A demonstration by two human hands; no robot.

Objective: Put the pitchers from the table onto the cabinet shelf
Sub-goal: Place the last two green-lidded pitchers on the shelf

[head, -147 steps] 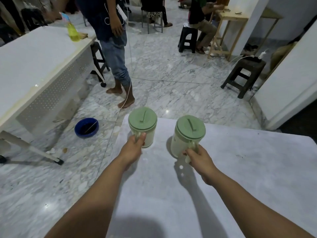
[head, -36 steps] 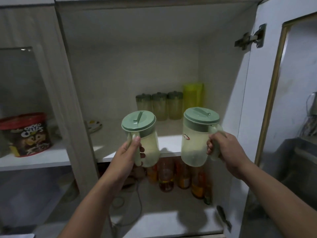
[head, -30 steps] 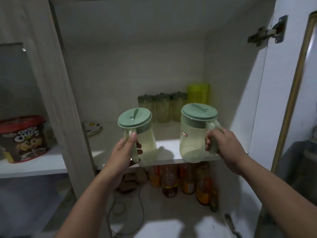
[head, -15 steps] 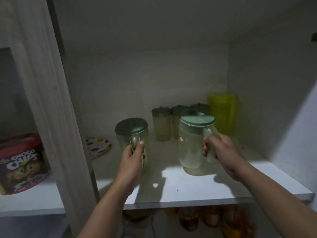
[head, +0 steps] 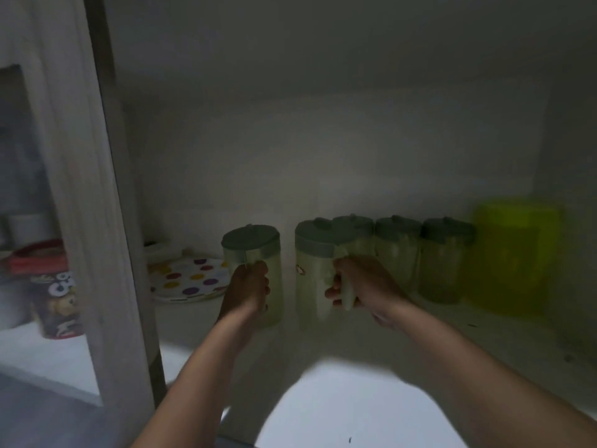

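Both bare forearms reach forward and upward from the lower edge of the view, converging slightly toward the middle. The left hand (head: 247, 287) is seen from the back, wrist straight, its fingers curled closed around a pitcher handle, knuckles toward the camera. The right hand (head: 361, 282) sits just to the right of it at about the same height, apart from it and not touching. Its fingers (head: 332, 291) wrap leftward around a pale handle, thumb side uppermost, with the wrist bent a little inward. The right forearm runs in diagonally from the lower right corner; the left rises more steeply from bottom centre.
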